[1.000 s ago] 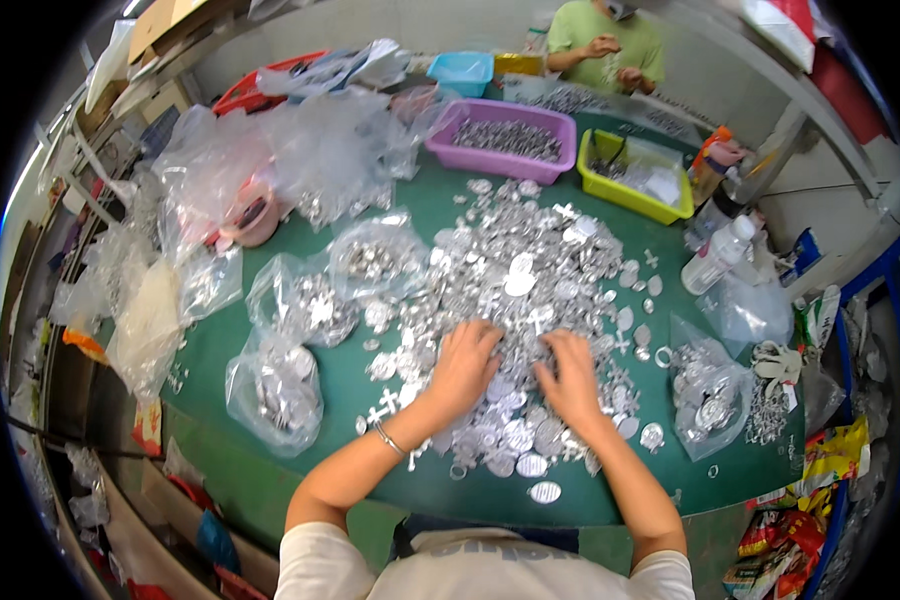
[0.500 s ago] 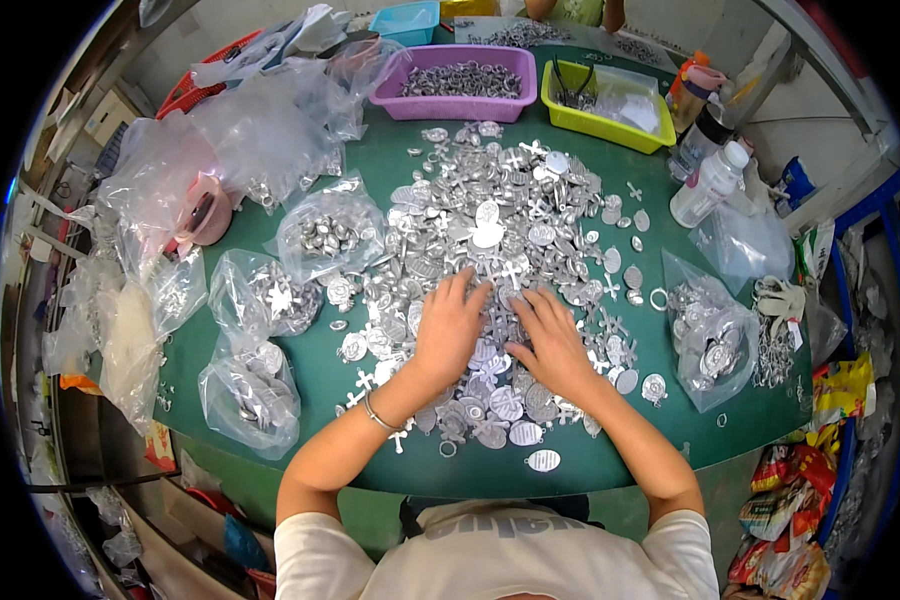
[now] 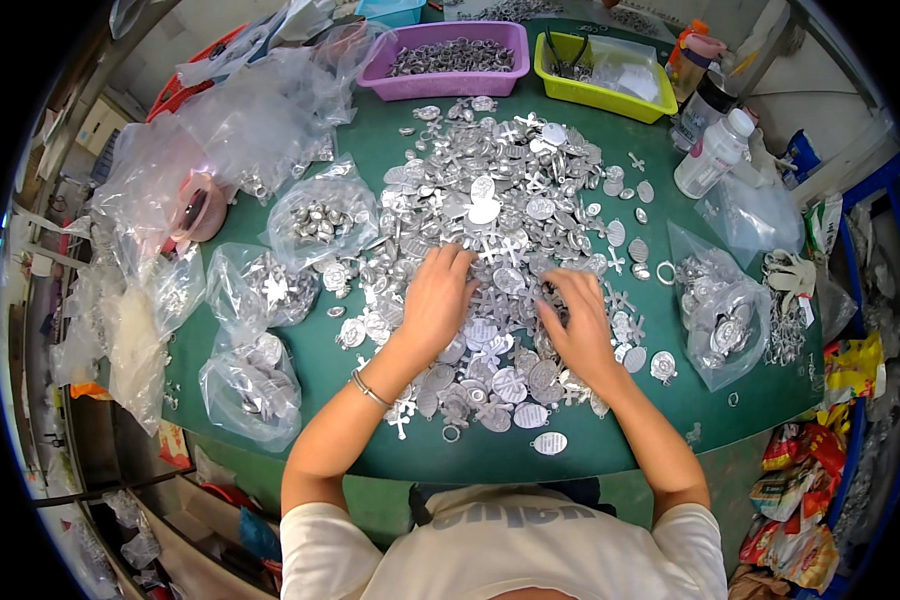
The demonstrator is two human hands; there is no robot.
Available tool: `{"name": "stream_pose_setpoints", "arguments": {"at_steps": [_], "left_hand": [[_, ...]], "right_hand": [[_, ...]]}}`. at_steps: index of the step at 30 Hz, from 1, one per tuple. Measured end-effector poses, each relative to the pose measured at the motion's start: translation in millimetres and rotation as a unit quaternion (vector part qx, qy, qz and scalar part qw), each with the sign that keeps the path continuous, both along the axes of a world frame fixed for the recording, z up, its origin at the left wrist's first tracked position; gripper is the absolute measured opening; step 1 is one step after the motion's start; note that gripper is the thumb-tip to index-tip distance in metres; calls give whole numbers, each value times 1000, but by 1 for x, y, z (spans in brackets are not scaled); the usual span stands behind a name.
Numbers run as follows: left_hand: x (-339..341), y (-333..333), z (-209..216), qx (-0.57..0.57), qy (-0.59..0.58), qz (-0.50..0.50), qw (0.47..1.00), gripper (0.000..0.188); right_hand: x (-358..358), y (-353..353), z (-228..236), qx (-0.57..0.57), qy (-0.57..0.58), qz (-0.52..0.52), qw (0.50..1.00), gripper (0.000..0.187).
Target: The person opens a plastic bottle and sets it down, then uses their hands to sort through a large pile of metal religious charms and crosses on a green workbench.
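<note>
A broad heap of silver-coloured metal pieces [image 3: 500, 180], mostly oval medals and small crosses, covers the middle of the green table [image 3: 600, 445], and both hands rest at its nearer part. The left hand [image 3: 438, 300] lies on the heap's left side, back up, its fingers [image 3: 452, 262] near one another and slightly bent, the tips pointing away from the body; whether they have hold of a piece cannot be told, since the palm is hidden. The right hand [image 3: 580, 320] lies on the right side with its fingers curled inward and the thumb set well apart from them, a loosely open shape whose gap faces the left hand. A strip of medals and crosses lies between the two hands, more pieces spread just beyond the fingertips, and others lie below the hands toward the body, touching or overlapping one another. One pale oval medal [image 3: 549, 443] lies apart near the front edge, and a small ring [image 3: 451, 434] sits to its left. Beside the heap, a clear bag of rounded pieces [image 3: 320, 222] is on the left and another filled bag [image 3: 715, 330] on the right; a purple tub [image 3: 445, 87] stands beyond.
</note>
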State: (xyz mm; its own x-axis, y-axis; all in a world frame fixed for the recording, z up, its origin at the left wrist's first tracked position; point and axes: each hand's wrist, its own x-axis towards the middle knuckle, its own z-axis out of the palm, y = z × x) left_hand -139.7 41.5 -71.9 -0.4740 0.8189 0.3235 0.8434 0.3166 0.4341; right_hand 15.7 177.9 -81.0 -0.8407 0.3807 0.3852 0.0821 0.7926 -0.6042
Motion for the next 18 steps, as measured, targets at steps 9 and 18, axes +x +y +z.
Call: {"name": "stream_pose_setpoints", "arguments": {"at_steps": [9, 18], "left_hand": [[-12, 1, -8, 75, 54, -62, 994, 24], [-21, -7, -10, 137, -80, -25, 987, 19]], "right_hand": [[-36, -5, -6, 134, -23, 23, 991, 44], [-3, 23, 0, -165, -21, -64, 984, 38]]}}
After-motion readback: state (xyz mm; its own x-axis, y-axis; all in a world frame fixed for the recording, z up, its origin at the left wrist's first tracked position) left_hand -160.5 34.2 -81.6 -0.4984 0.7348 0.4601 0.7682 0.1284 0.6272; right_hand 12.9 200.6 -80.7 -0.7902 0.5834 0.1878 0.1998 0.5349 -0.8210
